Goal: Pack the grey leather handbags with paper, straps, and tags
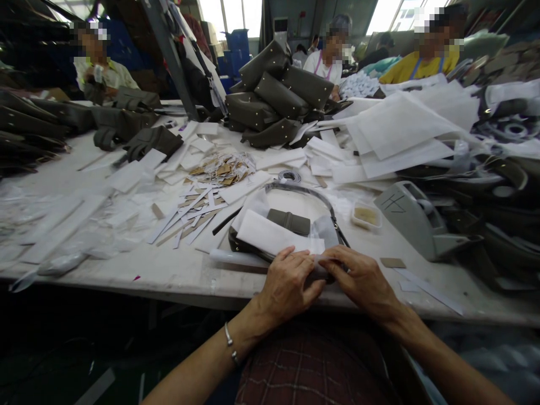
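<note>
A dark olive handbag (248, 245) lies at the table's front edge, with a white padding sheet (274, 233) across it. Its dark strap (314, 193) arches behind, and a small dark flap pouch (291, 221) rests inside the loop. My left hand (289, 278) curls over the near edge of bag and sheet, thumb lower down. Beside it, my right hand (360, 275) is closed, pinching thin translucent wrapping at the bag's right end. The fingers partly hide what they grip. A white roll (238, 257) sticks out left under the bag.
A grey tape dispenser (415, 219) and a small clear tub (366, 216) stand right. Cardboard and paper strips (189, 216) lie left, a tape roll (289, 176) behind. Dark bags (274, 98) are piled farther back, near white sheets (400, 124). Several people sit across the table.
</note>
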The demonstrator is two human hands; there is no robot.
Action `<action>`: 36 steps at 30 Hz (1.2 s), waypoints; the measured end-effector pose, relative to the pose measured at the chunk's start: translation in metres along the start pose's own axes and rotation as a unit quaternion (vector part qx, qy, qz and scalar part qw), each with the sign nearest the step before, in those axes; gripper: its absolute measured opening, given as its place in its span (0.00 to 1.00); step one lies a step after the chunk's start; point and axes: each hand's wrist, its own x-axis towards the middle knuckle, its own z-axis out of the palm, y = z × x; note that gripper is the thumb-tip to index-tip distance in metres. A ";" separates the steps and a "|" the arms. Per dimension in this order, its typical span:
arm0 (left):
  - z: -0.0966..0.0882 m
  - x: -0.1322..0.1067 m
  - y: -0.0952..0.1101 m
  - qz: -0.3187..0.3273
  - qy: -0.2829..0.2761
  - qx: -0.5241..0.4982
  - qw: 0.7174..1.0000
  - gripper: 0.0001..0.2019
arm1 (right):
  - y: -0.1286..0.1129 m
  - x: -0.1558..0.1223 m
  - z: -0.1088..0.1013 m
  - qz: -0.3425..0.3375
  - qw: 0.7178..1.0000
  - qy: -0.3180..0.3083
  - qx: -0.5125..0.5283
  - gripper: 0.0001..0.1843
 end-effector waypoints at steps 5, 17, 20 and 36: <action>0.010 0.010 0.004 -0.036 0.045 0.048 0.997 0.03 | 0.009 0.022 -0.001 0.085 0.994 -0.062 0.033 0.10; 0.008 0.003 -0.004 0.086 0.006 0.078 0.993 0.10 | 0.040 0.035 0.016 0.243 0.952 -0.149 0.114 0.10; 0.007 -0.001 -0.003 0.105 -0.033 0.082 0.990 0.15 | 0.042 0.037 0.021 0.251 0.952 -0.139 0.110 0.11; 0.013 -0.001 0.008 0.052 0.008 0.105 0.993 0.15 | 0.122 -0.033 -0.142 0.268 0.899 0.195 -0.285 0.25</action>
